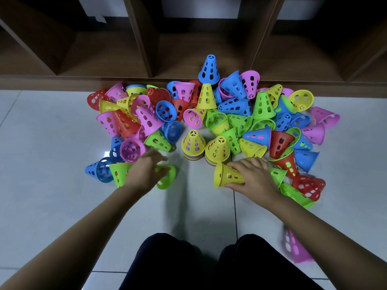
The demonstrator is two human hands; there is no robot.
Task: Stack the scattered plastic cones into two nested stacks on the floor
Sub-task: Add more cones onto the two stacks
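Two short nested stacks stand upright side by side on the floor, each topped by a yellow cone: the left stack (193,145) and the right stack (217,150). My right hand (254,176) grips a yellow cone (226,175) lying on its side just below the right stack. Below and left of the left stack, my left hand (146,170) holds a blurred green cone (167,176). Many loose cones in pink, blue, red, green and yellow lie scattered behind the stacks.
A wooden shelf unit (188,49) with open compartments runs along the far edge of the pile. A pink cone (294,248) lies near my right forearm. My dark-clothed knees (209,264) are at the bottom. The floor is pale tile.
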